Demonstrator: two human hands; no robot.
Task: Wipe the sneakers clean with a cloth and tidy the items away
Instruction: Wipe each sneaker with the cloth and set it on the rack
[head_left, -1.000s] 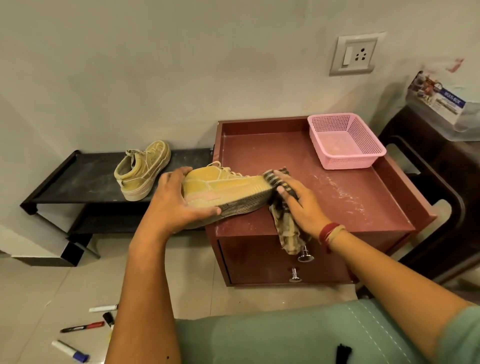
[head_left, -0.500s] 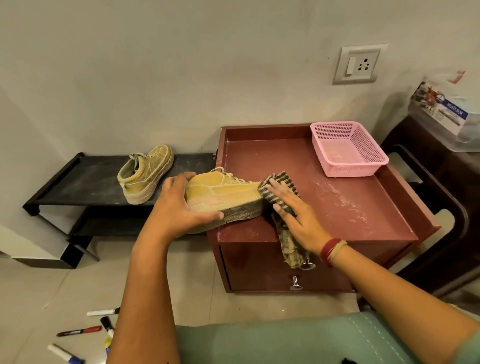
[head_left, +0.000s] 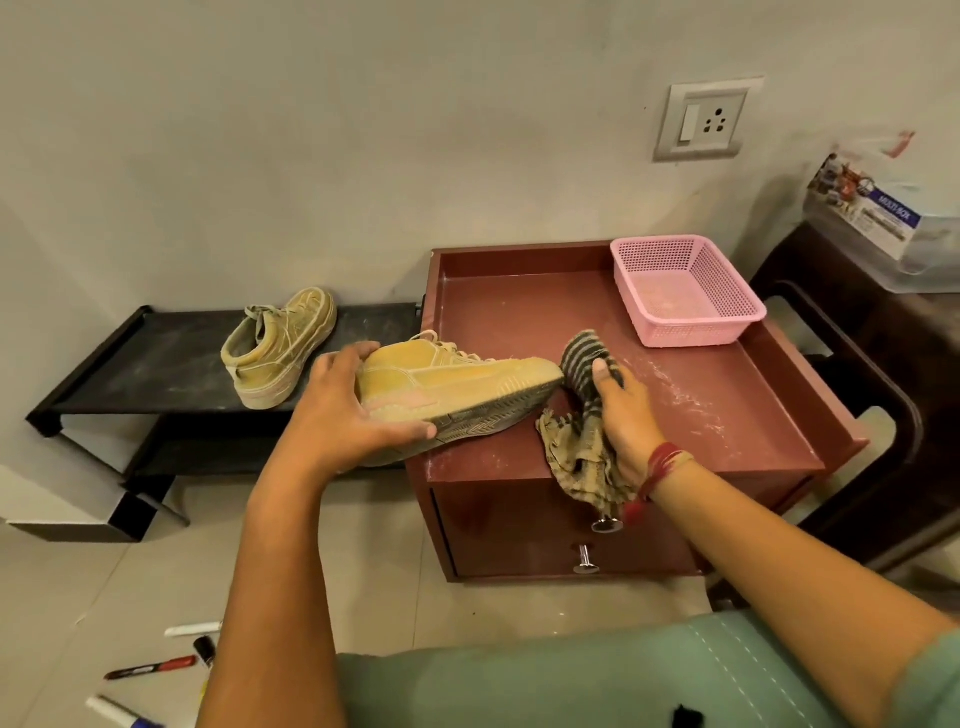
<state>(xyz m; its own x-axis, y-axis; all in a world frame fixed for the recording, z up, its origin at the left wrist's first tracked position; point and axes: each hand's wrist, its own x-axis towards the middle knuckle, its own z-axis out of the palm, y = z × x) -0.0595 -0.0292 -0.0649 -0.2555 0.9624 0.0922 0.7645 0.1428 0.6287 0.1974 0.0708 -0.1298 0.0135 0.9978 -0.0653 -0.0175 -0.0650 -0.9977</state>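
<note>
While seated close to the floor, with green clothing (head_left: 597, 680) nearest at the bottom edge. Down left on the tiles, several markers (head_left: 150, 667), about four, one red. Further up, two bare forearms reaching forward. Left hand (head_left: 353, 410) wrapped around the heel end of a tan sneaker (head_left: 467, 384), thumb under the sole and fingers over the back, gripping it firmly. Sneaker tilted on its side, grey patterned sole turned toward the viewer, toe pointing right, half over the left edge of a reddish-brown cabinet (head_left: 727, 415). Suede-like upper, mustard yellow, pale laces, a pinkish smear low on the side near the sole. Right hand (head_left: 623, 415), with red threads at the wrist, closed on a striped cloth (head_left: 584, 415), dark and beige, upper end just beside the toe, lower end hanging over the cabinet front. Two metal knobs (head_left: 607, 525) on that front. White dusty marks on the cabinet top. Behind, one empty-looking pink basket (head_left: 685, 338) at the back right corner. Left, on a low black shelf (head_left: 156, 364), a second tan sneaker (head_left: 280, 353), upright, heel toward the viewer. Two sneakers altogether. On the wall, one socket plate (head_left: 701, 122).
</note>
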